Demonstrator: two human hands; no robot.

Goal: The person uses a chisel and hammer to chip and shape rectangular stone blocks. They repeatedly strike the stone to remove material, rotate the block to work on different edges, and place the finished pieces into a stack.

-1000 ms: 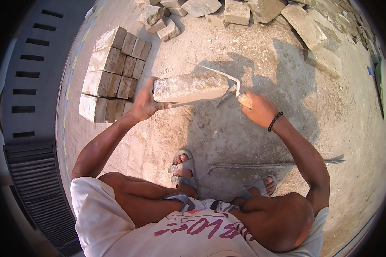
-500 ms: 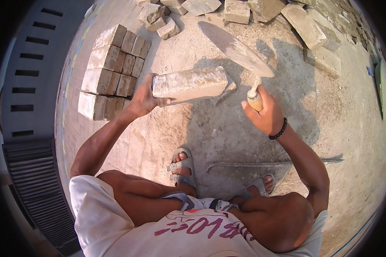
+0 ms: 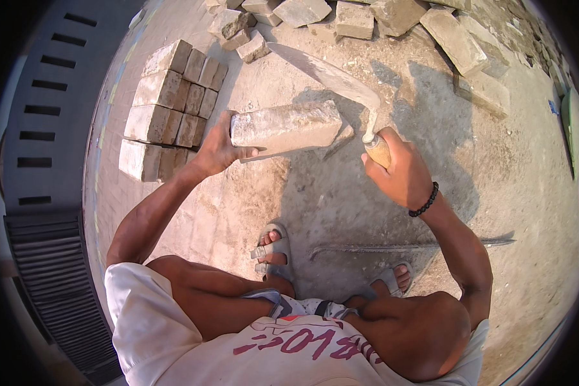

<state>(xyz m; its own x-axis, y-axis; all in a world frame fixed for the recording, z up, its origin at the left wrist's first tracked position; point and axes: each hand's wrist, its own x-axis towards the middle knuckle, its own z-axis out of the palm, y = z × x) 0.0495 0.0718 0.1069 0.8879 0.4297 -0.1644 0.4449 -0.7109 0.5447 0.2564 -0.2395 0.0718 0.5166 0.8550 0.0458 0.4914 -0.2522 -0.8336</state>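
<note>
My left hand (image 3: 222, 151) grips the left end of a long pale brick (image 3: 286, 127), its thumb along the near side. Under the brick's right end, part of another block (image 3: 342, 138) shows; whether the two touch I cannot tell. My right hand (image 3: 399, 168) is wrapped round the wooden handle of a trowel (image 3: 331, 75). The trowel's broad metal blade hangs beyond the brick, pointing to the far left, its face tilted. A gap separates blade and brick.
Left of the brick stands a neat stack of bricks (image 3: 164, 106). Loose blocks (image 3: 354, 20) and rubble lie along the far side and far right. A thin curved metal bar (image 3: 373, 247) rests on the ground near my sandalled feet. A grey wall with slots (image 3: 42, 109) borders the left.
The trowel blade has swung to the left and turned more edge-on, and my right wrist has rotated with it. My left hand and the brick are nearly unmoved.
</note>
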